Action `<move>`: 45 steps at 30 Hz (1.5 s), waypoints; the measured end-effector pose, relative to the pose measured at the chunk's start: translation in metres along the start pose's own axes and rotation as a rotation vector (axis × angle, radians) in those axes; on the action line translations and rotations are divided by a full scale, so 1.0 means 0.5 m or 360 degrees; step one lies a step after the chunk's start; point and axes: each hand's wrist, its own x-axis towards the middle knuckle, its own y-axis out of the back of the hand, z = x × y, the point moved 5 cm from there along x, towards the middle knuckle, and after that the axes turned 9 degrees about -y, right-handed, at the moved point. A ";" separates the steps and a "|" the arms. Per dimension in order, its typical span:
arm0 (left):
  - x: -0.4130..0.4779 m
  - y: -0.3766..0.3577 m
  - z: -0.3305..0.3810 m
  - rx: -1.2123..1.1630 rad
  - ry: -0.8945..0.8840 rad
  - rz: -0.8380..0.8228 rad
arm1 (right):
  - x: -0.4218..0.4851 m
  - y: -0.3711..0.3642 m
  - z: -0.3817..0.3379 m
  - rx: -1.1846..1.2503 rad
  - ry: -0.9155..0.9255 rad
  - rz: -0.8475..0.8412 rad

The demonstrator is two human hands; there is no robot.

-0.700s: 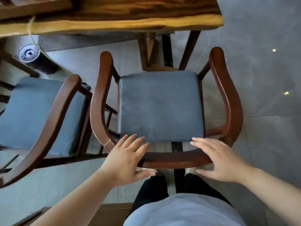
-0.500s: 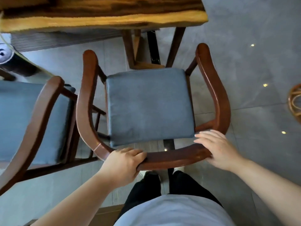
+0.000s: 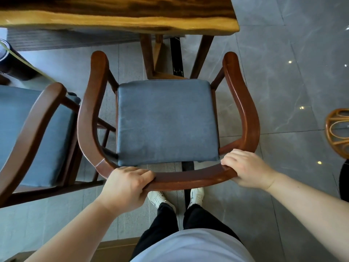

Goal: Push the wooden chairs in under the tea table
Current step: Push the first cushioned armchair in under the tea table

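1. Nearest the camera, a pale shirt front and dark trousers fill the bottom edge, with two white shoes (image 3: 175,198) on the floor just behind the chair's back rail.
2. The left hand (image 3: 125,187) comes in from the lower left, forearm bare, and is wrapped over the left part of the curved back rail of the wooden chair (image 3: 188,176), fingers curled over the top and clamped on the wood.
3. The right hand (image 3: 247,170) reaches from the lower right and closes on the rail's right bend, knuckles up; its thumb seems to sit under the rail, though that side is hidden.
4. The chair's blue-grey seat cushion (image 3: 166,121) lies between the two sweeping armrests, whose front tips stop just short of the table edge.
5. A second chair (image 3: 35,129) with the same kind of cushion stands just beside it on the left, tilted in the wide-angle view.
6. Beyond, the tea table (image 3: 120,17), a thick slab of yellow and dark wood, crosses the top; its wooden legs (image 3: 149,55) stand just ahead of the seat's front edge.
7. The floor (image 3: 283,82) is glossy grey tile with small light reflections; a rattan piece (image 3: 338,129) shows at the right edge and a dark cylinder (image 3: 13,65) at the far left.
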 end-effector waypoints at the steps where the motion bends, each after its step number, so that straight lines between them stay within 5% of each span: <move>1: 0.001 -0.002 0.001 0.0000 0.0012 0.0018 | -0.001 0.000 0.003 -0.0022 -0.0003 0.0000; 13: 0.033 -0.007 0.015 0.0028 0.0122 0.0122 | 0.055 0.019 0.041 -0.0084 -0.0008 0.0018; 25: 0.028 0.076 -0.115 0.0111 0.0100 -0.0022 | 0.137 0.013 -0.028 0.0035 -0.0128 0.0251; 45: 0.012 0.079 -0.160 0.0109 0.0159 0.0180 | 0.187 0.031 -0.045 -0.0230 0.0101 0.0130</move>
